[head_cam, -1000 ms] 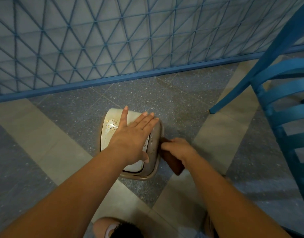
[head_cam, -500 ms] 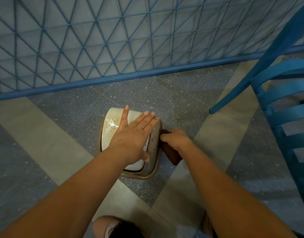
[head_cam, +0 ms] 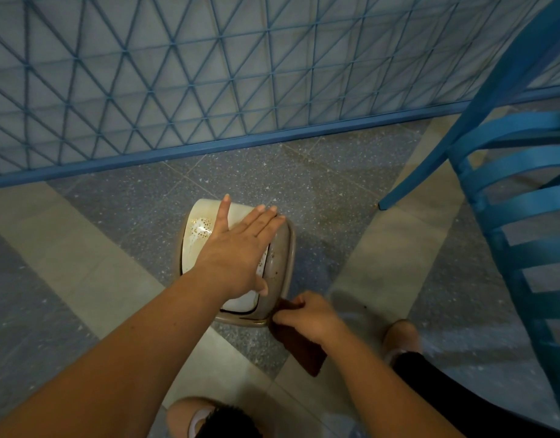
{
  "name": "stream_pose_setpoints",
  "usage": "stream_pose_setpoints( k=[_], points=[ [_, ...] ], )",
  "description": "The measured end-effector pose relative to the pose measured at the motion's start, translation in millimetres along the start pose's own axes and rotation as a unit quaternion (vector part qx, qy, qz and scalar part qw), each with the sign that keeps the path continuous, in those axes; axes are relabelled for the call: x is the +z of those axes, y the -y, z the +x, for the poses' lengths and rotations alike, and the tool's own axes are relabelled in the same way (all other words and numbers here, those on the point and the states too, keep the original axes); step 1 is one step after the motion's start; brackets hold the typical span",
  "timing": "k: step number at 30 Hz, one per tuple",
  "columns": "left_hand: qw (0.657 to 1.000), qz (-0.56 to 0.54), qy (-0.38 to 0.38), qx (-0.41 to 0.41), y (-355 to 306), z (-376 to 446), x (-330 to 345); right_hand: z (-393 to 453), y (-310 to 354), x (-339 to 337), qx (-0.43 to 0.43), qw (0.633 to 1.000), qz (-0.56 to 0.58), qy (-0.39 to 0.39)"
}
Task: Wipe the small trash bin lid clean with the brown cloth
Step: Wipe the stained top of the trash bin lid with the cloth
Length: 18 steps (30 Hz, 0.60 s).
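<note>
Our left hand (head_cam: 237,251) lies flat on top of the small beige plastic trash bin lid (head_cam: 281,257). Its fingers (head_cam: 266,216) are straight and close together, and the first one points off a little to the side. The lid sits on the grey speckled stone floor (head_cam: 139,210), close in front of us, with little brown spots on its cream top and on its right side. Behind it we see a blue wire fence with a triangle pattern (head_cam: 209,74).

Our right hand (head_cam: 307,314) is at the near right corner of the lid. Its fingers (head_cam: 288,316) are curled and pinch the dark brown cloth (head_cam: 304,346) against the lid's edge. The rest of the cloth hangs down under the hand toward the floor.

On the far right stands a blue wooden chair with slats (head_cam: 518,191). One chair leg touches the floor near the lid, but not touching it.
</note>
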<state>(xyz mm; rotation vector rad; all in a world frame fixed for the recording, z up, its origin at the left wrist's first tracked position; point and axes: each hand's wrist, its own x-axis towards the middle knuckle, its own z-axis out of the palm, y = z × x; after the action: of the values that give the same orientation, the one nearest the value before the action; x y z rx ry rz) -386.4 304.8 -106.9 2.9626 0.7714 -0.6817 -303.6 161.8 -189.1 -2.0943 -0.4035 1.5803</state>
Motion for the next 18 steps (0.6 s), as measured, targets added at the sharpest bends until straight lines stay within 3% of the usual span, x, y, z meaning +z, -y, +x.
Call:
stream_pose_setpoints(
  k=[2, 5, 7, 11, 15, 18],
  points=[
    [1.000, 0.002, 0.001, -0.001, 0, 0, 0, 3, 0, -7, -0.033, 0.998, 0.042, -0.029],
    [1.000, 0.003, 0.001, -0.001, 0, 1, 0, 19, 8, -19, -0.076, 0.965, 0.170, -0.187],
    [1.000, 0.005, -0.001, -0.001, 0, 1, 0, 32, 23, -29, -0.103, 0.946, 0.177, -0.252],
    [1.000, 0.010, -0.004, -0.001, 0, 2, 1, 54, 55, -32, -0.132, 0.941, 0.202, -0.236],
    [1.000, 0.015, -0.005, 0.000, 0, 2, 2, 43, 49, -19, -0.166, 0.947, 0.097, -0.259],
    [1.000, 0.010, -0.005, 0.002, 1, 2, 2, 26, 26, -6, -0.183, 0.949, 0.081, -0.243]
  ],
)
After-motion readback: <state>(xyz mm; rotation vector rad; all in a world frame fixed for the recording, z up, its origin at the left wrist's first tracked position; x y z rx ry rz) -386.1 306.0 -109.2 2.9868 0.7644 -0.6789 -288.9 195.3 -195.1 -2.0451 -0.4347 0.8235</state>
